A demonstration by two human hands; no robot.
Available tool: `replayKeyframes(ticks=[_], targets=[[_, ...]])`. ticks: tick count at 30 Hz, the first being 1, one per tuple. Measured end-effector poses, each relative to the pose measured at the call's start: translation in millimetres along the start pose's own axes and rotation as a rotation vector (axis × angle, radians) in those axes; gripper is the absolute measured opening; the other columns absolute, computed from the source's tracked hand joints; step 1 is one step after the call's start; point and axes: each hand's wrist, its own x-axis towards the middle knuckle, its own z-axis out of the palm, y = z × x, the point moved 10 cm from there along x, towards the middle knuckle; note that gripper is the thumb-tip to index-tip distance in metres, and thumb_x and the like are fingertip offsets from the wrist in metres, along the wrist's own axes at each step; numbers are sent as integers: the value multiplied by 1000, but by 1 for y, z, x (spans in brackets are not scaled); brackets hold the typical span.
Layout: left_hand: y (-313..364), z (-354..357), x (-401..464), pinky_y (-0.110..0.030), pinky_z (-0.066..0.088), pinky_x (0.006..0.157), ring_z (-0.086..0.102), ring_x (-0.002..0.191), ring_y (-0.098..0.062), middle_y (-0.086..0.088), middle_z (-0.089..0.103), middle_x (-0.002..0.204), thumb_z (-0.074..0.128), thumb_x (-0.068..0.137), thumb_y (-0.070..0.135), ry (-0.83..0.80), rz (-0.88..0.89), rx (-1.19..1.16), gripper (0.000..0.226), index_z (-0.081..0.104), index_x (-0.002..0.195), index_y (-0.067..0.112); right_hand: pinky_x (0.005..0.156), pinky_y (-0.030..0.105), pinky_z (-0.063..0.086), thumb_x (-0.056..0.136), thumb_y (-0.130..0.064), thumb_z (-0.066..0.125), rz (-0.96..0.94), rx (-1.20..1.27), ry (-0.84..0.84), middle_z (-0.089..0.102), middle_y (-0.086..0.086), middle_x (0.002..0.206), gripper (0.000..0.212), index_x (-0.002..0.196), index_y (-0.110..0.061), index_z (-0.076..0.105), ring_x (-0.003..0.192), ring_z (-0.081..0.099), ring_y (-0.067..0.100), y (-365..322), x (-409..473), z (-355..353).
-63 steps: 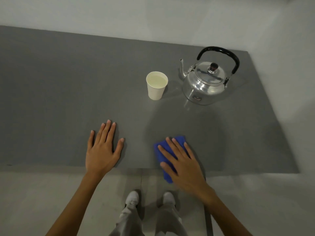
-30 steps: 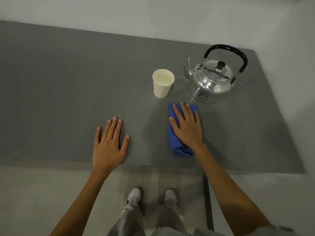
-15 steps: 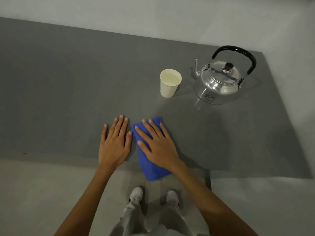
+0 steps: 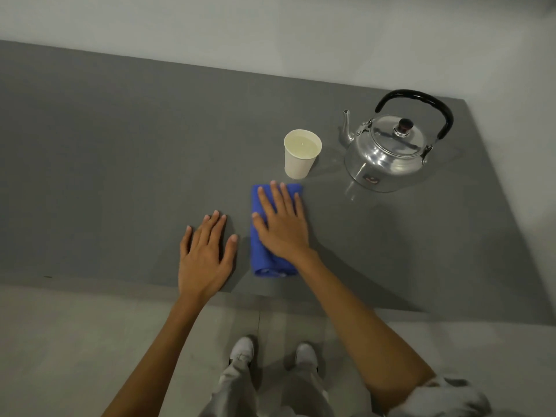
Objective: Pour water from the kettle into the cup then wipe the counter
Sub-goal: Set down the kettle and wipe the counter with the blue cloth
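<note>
right hand (image 4: 282,227), fingers flat, presses blue cloth (image 4: 261,254) just below the apparently full cup (image 4: 301,155); left hand (image 4: 204,254) splayed.

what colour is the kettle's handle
Black: the arched handle over the shiny silver metal kettle, clearest in the head view.

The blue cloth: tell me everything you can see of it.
The blue cloth looks like soft towelling, folded or rolled into a long pad with a rounded roll at its near end. It lies flat on the grey counter, lengthwise away from the person, its far edge just short of the paper cup. The right hand lies flat on it, fingers spread; the left hand rests beside it, apart.
</note>
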Motion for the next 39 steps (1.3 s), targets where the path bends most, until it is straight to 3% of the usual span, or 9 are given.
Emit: replayKeyframes(ticks=[3, 6, 11, 14, 20, 24, 28, 33, 39], targets=[[6, -7, 7, -42, 21, 115, 38, 136, -24, -9, 47, 142, 34, 97, 35, 57, -137, -186, 47, 44, 137, 12, 121, 42, -6, 101, -37, 31, -135, 242, -106, 7, 6, 161, 55, 151, -18, 17, 148, -2, 19, -30, -20, 9], [57, 4, 12, -44, 25, 113, 35, 137, -28, -13, 41, 147, 30, 97, 33, 56, -30, -135, 50, 39, 140, 10, 121, 37, 9, 100, -21, 41, -3, 487, 10, 23, 7, 158, 50, 147, -10, 30, 147, 13, 18, 15, -43, -19], [103, 63, 31, -51, 0, 119, 5, 149, -25, -6, 7, 161, 19, 99, 43, -111, -3, 167, 61, 8, 151, 14, 119, 31, -1, 102, -21, 35, 227, 200, 116, 16, 10, 159, 51, 148, -7, 19, 148, 7, 19, 115, -92, -44], [118, 77, 43, -53, 0, 120, 4, 148, -27, -7, 6, 161, 17, 99, 45, -146, 38, 233, 63, 5, 151, 12, 118, 28, -3, 103, -20, 32, 188, 158, 107, 14, 9, 159, 49, 148, -8, 17, 148, 5, 18, 120, -96, -42], [168, 98, -4, -51, 0, 120, 3, 149, -24, -2, 10, 161, 15, 99, 44, -236, 351, 231, 60, 7, 151, 17, 121, 34, 10, 102, -11, 36, 172, 190, 148, 24, 13, 156, 45, 145, -4, 27, 147, 14, 22, 124, -98, -43], [147, 84, -49, -53, 10, 119, 14, 147, -21, 5, 22, 158, 20, 98, 49, -236, 388, 253, 58, 18, 150, 23, 118, 31, 10, 102, -13, 36, 167, 159, 175, 25, 11, 156, 45, 145, -6, 28, 146, 15, 21, 124, -100, -43], [84, 58, -60, -56, 3, 117, 10, 147, -27, 5, 17, 158, 25, 96, 52, -206, 267, 265, 57, 21, 148, 32, 118, 32, 10, 101, -13, 39, 171, 126, 203, 29, 11, 154, 46, 145, -6, 30, 145, 17, 20, 121, -100, -45], [18, 25, -9, -57, 6, 118, 6, 148, -26, 4, 13, 160, 18, 92, 55, -165, 86, 280, 60, 17, 149, 34, 120, 31, 4, 102, -18, 36, 154, 97, 155, 19, 8, 158, 49, 147, -9, 20, 146, 5, 15, 120, -99, -42], [31, 36, 87, -55, 1, 119, -2, 148, -29, -2, 4, 162, 21, 97, 51, -151, 32, 241, 60, 5, 151, 29, 120, 33, 4, 102, -18, 37, 176, 111, 153, 19, 9, 158, 49, 147, -9, 21, 145, 4, 15, 122, -97, -40]])
